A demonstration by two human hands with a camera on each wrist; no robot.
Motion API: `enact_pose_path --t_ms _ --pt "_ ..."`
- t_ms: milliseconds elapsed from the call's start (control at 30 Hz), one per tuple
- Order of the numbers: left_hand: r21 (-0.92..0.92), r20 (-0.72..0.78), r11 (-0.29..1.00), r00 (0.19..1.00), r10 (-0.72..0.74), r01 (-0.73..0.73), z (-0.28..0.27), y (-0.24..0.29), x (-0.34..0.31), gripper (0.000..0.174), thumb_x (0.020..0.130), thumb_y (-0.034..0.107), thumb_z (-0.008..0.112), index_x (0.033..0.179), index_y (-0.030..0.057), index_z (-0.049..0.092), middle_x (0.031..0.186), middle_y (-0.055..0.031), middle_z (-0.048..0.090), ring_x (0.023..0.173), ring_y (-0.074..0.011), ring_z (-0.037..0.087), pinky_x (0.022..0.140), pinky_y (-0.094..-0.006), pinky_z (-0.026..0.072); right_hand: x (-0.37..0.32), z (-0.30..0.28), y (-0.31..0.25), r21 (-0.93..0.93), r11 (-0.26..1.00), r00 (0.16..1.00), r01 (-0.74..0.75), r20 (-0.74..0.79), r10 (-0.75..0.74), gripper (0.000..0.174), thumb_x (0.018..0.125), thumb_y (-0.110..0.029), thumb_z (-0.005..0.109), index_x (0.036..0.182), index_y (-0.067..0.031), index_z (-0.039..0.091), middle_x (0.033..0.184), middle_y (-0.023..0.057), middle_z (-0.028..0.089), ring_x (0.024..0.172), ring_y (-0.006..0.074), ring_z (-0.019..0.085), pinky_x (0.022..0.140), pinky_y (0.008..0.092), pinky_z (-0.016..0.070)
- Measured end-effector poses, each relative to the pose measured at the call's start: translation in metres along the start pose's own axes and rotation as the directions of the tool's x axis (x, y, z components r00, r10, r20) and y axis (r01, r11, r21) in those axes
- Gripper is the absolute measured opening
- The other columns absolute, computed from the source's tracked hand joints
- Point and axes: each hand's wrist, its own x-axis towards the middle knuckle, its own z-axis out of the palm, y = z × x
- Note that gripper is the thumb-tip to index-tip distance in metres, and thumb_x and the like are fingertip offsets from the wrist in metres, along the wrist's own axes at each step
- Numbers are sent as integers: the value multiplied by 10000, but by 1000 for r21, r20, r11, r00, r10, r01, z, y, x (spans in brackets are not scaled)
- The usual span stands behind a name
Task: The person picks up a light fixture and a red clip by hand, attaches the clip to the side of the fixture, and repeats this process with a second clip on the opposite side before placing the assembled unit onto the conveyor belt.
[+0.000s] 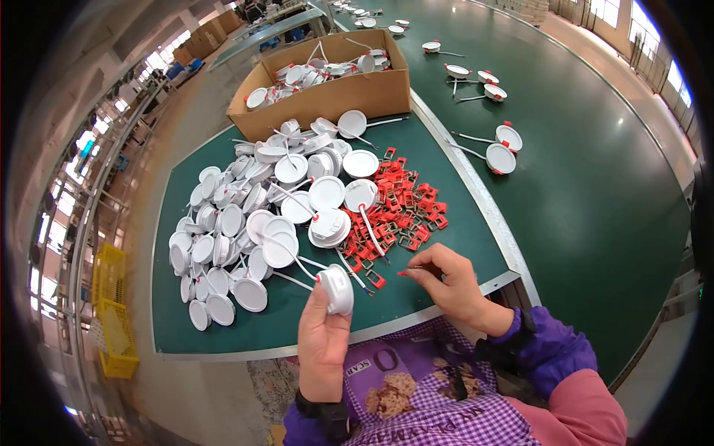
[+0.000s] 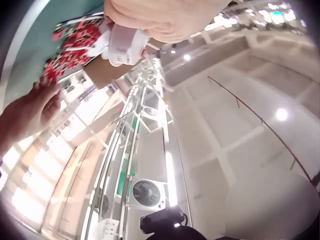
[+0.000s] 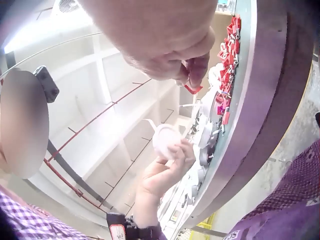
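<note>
Green tabletop (image 1: 465, 249) in a large workshop. Above its front edge, the left hand (image 1: 323, 342) has its grip around a round white fixture (image 1: 339, 291). At that fixture's three o'clock, the right hand (image 1: 451, 288) pinches a small red piece (image 3: 194, 90) in a narrow grip. More white fixtures (image 1: 231, 220) heap at ten o'clock, red clips (image 1: 402, 195) at one, a cardboard box (image 1: 372, 98) at twelve.

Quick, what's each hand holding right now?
Left hand: holding a round white fixture between thumb and fingers.
Right hand: pinching a small red piece between thumb and fingers.
</note>
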Motion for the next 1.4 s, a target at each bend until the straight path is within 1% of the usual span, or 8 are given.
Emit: enact_pose_path --t_ms 133,267,533,600,1067,1267,1367,1400 --pt "59 138 993 984 -114 107 10 -16 -4 326 879 156 583 1158 12 492 1110 -103 572 989 -213 579 848 -365 487 -1 -1 -6 74 993 995 -95 -7 96 125 797 -54 655 887 4 592 789 70 610 670 103 597 578 235 471" --pt "322 94 937 990 109 -134 23 -36 -10 306 843 70 624 1083 17 442 1034 -99 562 920 -186 585 796 -319 499 -3 0 -8 33 998 999 -45 -29 46 117 800 -55 650 885 2 593 800 68 614 673 108 596 583 241 474" --pt "424 161 860 958 236 -283 31 -49 -10 355 806 -2 648 1072 -1 414 1015 -105 547 922 -151 566 810 -270 476 -9 1 -17 -181 948 965 260 75 -251 125 798 -41 619 914 -10 584 809 134 597 672 288 608 577 328 489" --pt "452 179 827 942 284 -335 32 -50 -10 345 805 4 653 1076 -13 440 1012 -107 558 909 -146 572 793 -263 484 -11 3 -18 -224 936 963 271 78 -260 137 783 -28 636 908 -5 587 778 130 593 656 271 607 561 321 481" --pt "603 314 712 928 202 -359 34 -42 -12 337 788 -35 654 1087 -53 497 1003 -106 585 905 -152 587 787 -255 500 -12 0 -20 -226 937 963 267 90 -253 111 785 -11 608 885 -10 558 769 133 570 675 302 594 565 348 468" --pt "613 284 723 942 176 -320 26 -38 -17 323 785 -18 667 1070 -46 517 977 -91 596 874 -132 587 771 -246 494 -15 4 -16 -172 956 970 237 95 -224 145 781 -34 627 898 -8 545 792 125 582 685 285 599 581 338 471" --pt "649 249 713 960 130 -265 19 -28 -26 345 758 72 715 1041 -18 541 953 -94 621 839 -131 598 749 -250 493 -14 2 -29 -23 978 953 -206 221 206 276 792 -74 646 1022 5 515 890 153 631 747 251 637 646 324 492" --pt "650 250 712 959 130 -266 16 -27 -28 345 758 72 715 1041 -18 541 953 -94 621 839 -131 598 749 -250 493 -16 3 -27 -22 978 954 -205 220 205 276 792 -74 646 1022 5 515 890 153 631 747 251 637 646 324 492"
